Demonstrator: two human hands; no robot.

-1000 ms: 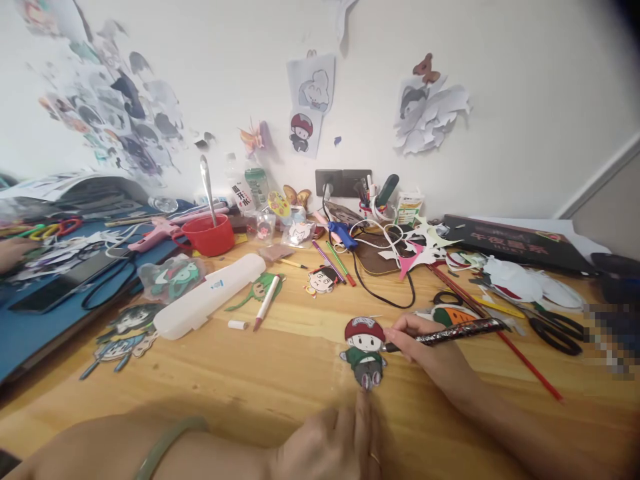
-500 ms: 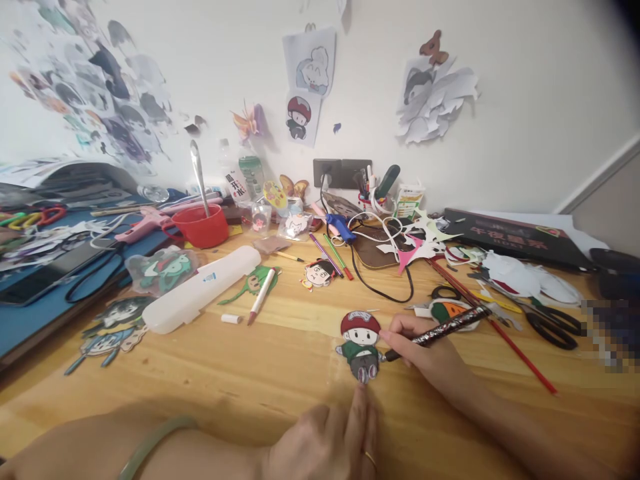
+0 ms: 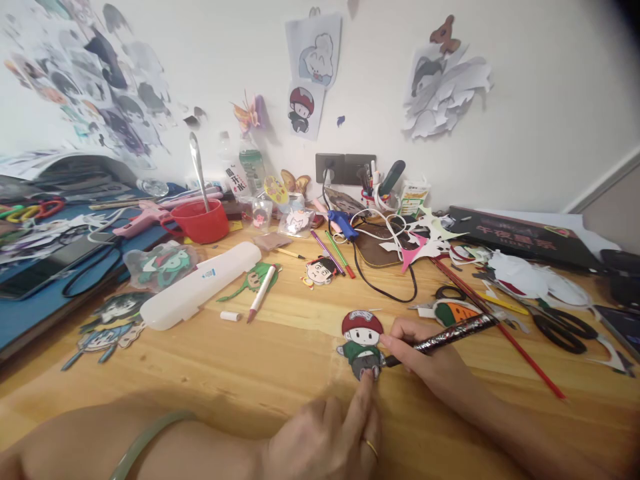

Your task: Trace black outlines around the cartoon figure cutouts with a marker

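A paper cutout of a cartoon figure (image 3: 360, 340) with a red cap, green top and grey trousers lies on the wooden desk. My right hand (image 3: 413, 350) grips a black patterned marker (image 3: 455, 333), its dark tip at the cutout's right edge by the trousers. The thumb side of that hand is close beside the figure's face. From below, my left hand (image 3: 330, 433) reaches in with the index finger stretched onto the figure's feet. Its other fingers are bent, and nothing shows in its grasp.
An uncapped pen (image 3: 261, 293) and its cap (image 3: 231, 316) lie left of the cutout, near a white case (image 3: 200, 287). Behind are a red mug (image 3: 203, 223) and a blue glue gun (image 3: 343, 225). To the right are black-handled scissors (image 3: 563, 330) and a red pencil (image 3: 533, 363).
My left index fingertip has moved slightly up onto the figure's feet. The right hand and marker stay nearly in place at the cutout's edge. The view has shifted slightly.
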